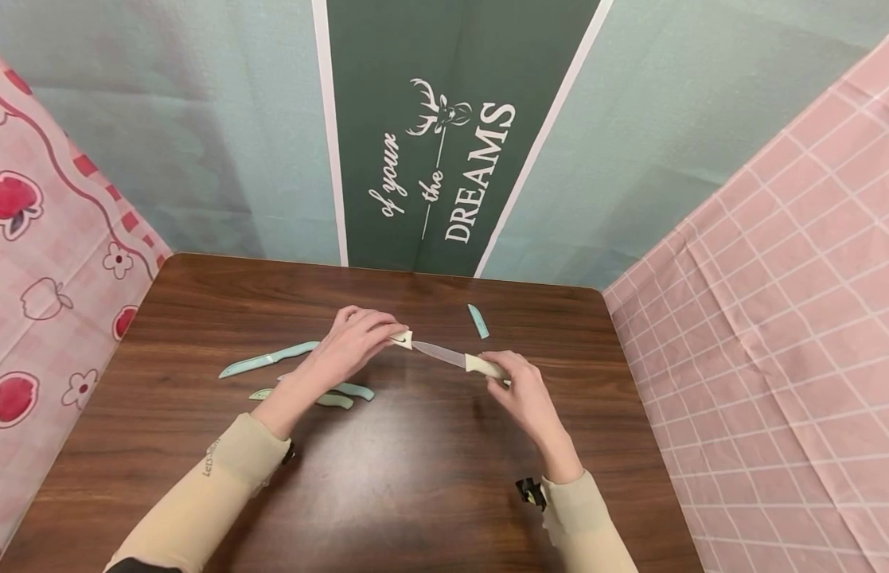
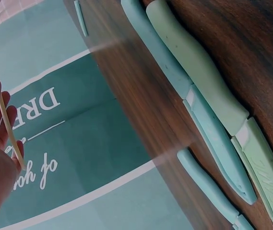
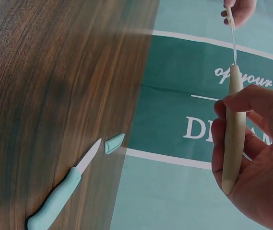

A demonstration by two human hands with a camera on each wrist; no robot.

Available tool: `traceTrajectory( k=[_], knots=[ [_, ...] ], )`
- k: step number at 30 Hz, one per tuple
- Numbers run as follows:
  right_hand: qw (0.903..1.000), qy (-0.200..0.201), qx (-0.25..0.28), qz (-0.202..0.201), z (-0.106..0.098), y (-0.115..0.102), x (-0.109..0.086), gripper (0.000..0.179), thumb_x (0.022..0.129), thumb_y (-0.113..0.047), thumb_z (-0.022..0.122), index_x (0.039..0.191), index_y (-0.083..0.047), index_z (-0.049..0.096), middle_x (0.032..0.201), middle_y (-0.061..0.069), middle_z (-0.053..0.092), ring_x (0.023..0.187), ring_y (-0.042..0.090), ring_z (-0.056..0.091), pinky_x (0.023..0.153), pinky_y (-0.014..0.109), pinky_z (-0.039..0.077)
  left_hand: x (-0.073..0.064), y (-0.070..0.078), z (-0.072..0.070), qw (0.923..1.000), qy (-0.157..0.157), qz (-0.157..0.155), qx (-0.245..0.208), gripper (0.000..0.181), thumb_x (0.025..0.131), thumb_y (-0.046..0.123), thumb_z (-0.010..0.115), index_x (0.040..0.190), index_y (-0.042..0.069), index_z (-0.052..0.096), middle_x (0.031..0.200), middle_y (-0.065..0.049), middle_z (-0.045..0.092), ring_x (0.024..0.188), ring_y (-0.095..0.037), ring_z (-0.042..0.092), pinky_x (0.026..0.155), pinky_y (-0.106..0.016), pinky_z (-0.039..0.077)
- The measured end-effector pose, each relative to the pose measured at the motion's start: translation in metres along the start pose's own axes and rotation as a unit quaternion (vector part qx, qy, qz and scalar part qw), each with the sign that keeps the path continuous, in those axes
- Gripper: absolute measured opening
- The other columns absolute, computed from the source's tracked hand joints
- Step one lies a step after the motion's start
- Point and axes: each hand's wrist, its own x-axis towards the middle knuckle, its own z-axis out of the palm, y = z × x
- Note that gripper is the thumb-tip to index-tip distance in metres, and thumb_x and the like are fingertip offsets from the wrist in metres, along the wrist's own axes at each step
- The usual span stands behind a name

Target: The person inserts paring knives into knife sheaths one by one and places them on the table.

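Observation:
My left hand (image 1: 352, 341) pinches a cream blade sheath (image 2: 7, 120) between thumb and fingers. In my right hand (image 1: 524, 391) is a small knife with a cream handle (image 3: 234, 139), its bare blade (image 1: 441, 354) pointing left. The blade tip lies at the sheath's mouth; whether it is inside, I cannot tell. Both are held above the table. Below the right hand, the right wrist view shows a bare light-blue knife (image 3: 62, 196), with a small light-blue sheath (image 3: 114, 143) just past its tip.
Under and beside the left forearm lie a sheathed blue knife (image 1: 268, 360), another blue knife (image 1: 355, 391) and a green knife (image 1: 334, 401). The brown wooden table (image 1: 387, 493) meets a printed cloth backdrop (image 1: 415, 48) at the back, with pink cloths at both sides.

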Motion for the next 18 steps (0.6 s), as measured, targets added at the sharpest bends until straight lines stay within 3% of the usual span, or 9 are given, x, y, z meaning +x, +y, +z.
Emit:
traceTrajectory(
  k=[18],
  knots=[
    [0.9995, 0.010, 0.009, -0.028, 0.0026, -0.0042, 0.0052, 0.033, 0.084, 0.001, 0.071, 0.114, -0.012, 0.072, 0.104, 0.004, 0.072, 0.089, 0.016, 0.061, 0.072, 0.034, 0.049, 0.0060, 0.0080, 0.0016, 0.9997, 0.001, 0.019, -0.013, 0.037, 0.087, 0.017, 0.077, 0.123, 0.024, 0.071, 0.111, 0.006, 0.070, 0.106, -0.015, 0.063, 0.091, -0.043, 0.042]
  ],
)
